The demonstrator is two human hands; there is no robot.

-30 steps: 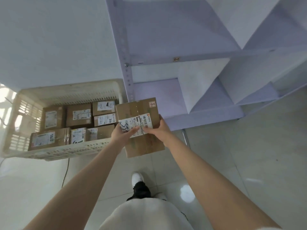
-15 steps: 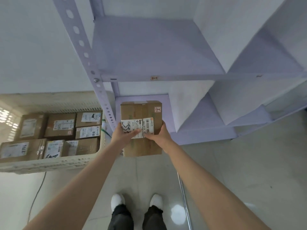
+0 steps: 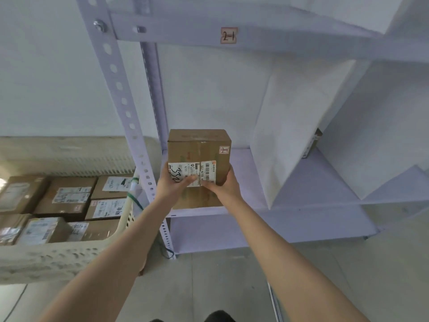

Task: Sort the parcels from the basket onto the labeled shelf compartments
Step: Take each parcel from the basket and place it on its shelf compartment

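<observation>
Head view: both hands point(image 3: 199, 184) grasping parcel point(image 3: 199, 156) between upright point(image 3: 130, 126) and divider point(image 3: 294, 126).

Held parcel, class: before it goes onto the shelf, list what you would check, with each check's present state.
1. Both hands grip the held parcel, left hand and right hand: ok.
2. Parcel's small tag readable: cannot tell, blurred.
3. Label on the beam above reads 2-1: ok.
4. Lower compartment free of other parcels: ok.
5. Clear of the white divider: ok.
</observation>
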